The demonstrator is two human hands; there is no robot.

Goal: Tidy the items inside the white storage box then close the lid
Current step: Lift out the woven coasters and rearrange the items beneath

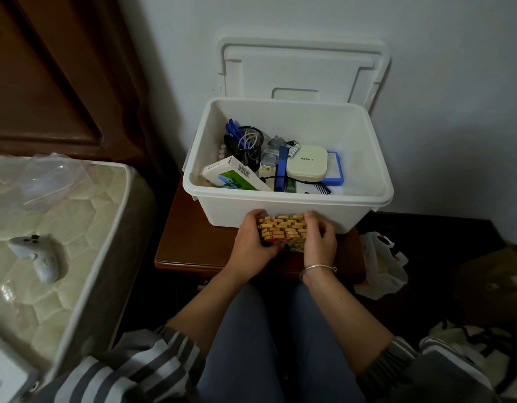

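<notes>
both hands clasp yellow peg bundle (283,230): left hand (250,242) and right hand (319,242) curled round its ends, long axis crosswise, just outside near wall of white storage box (356,212); lid (303,65) upright behind.

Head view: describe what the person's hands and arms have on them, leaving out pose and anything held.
Both hands are ungloved. The left hand has nothing at its wrist; the right hand has a thin silver bangle round the wrist. Both forearms are uncovered, and the left sleeve and right sleeve are grey with paler stripes, bunched near the elbows.
</notes>
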